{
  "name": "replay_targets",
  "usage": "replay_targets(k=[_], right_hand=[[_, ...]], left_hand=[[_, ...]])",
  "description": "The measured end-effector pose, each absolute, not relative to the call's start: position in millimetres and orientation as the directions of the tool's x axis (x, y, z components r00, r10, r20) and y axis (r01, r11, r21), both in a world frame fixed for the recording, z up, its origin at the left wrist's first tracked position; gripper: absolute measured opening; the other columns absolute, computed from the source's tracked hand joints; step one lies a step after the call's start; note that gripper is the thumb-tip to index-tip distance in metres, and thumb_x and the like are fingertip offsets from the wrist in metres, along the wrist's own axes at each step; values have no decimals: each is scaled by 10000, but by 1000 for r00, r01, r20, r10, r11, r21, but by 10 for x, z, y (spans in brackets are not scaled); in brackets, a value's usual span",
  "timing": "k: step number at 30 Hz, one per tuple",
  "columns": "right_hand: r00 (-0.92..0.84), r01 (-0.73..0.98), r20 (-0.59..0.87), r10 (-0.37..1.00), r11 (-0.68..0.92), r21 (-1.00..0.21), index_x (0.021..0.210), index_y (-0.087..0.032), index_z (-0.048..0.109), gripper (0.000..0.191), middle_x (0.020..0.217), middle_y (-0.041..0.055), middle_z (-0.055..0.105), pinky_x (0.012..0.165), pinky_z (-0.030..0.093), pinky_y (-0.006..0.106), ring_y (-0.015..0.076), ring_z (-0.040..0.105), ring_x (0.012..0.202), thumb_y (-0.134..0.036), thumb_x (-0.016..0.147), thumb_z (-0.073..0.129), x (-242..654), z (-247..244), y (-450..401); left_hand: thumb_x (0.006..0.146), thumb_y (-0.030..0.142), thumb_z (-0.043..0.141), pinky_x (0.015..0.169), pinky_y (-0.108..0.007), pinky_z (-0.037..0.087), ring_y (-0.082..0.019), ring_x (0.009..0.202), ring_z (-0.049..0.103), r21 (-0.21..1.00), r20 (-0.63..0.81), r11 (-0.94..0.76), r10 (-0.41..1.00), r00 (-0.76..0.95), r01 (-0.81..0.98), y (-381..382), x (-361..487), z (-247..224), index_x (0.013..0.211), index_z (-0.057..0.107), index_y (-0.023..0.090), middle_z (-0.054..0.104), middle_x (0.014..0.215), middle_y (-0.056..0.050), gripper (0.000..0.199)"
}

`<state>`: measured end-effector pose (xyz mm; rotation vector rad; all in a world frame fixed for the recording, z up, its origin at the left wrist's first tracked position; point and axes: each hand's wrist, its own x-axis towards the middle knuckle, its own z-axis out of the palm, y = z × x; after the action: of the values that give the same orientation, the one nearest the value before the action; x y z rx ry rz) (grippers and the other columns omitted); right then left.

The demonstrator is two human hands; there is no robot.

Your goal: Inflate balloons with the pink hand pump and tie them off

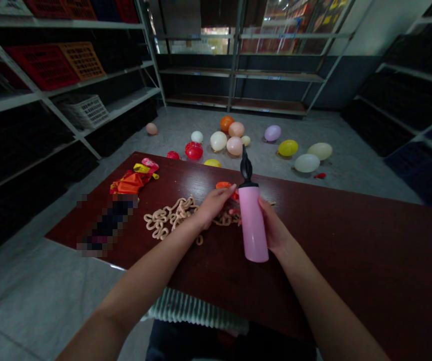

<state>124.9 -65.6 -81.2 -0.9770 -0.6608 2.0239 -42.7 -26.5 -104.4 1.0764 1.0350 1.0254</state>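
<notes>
A pink balloon pump [253,223] with a black nozzle end is gripped from the right by my right hand [273,228], its nozzle pointing away from me. My left hand [214,204] reaches across the table just left of the pump, a finger stretched towards it; its other fingers are partly hidden. Right beyond that hand lies an orange uninflated balloon [222,185], with more red and pinkish bits partly covered by the hand and pump. A tangled beige cord-like strand [171,214] is spread beneath and left of my left wrist.
Orange, yellow and pink uninflated balloons [129,181] lie at the dark table's [344,250] far left, near a pixelated patch. Several inflated balloons [218,141] are on the floor beyond. Shelves with crates [43,65] stand left; metal racks [276,75] stand behind.
</notes>
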Motion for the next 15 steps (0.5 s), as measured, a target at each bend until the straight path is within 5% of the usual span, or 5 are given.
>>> replay_targets(k=[6,13,15], right_hand=[[-466,-387,-303,831,-500,-775,1275,-190,617,438,1067,92,751,604,544,179,117,677,692,-456,975,441,1260,-757,-672],[-587,-150,-399,704,-579,-801,1105,-163,719,493,729,66,715,571,511,172,117,628,612,-559,933,481,1357,-839,-696],[-597,-125,-396,697,-569,-813,1078,-173,729,486,765,69,721,572,512,183,120,628,615,-566,929,485,1354,-855,-701]], left_hand=[[982,260,546,701,-233,505,-142,722,673,795,-167,203,979,117,-572,-167,-578,-935,943,752,115,735,871,-101,255],[1006,169,505,731,-217,509,-118,838,687,662,-153,33,984,-93,-749,1,-946,-860,1064,717,153,742,1055,-70,220],[1014,194,500,726,-211,506,-116,848,683,662,-162,18,980,-119,-749,16,-973,-866,1072,710,162,738,1084,-68,220]])
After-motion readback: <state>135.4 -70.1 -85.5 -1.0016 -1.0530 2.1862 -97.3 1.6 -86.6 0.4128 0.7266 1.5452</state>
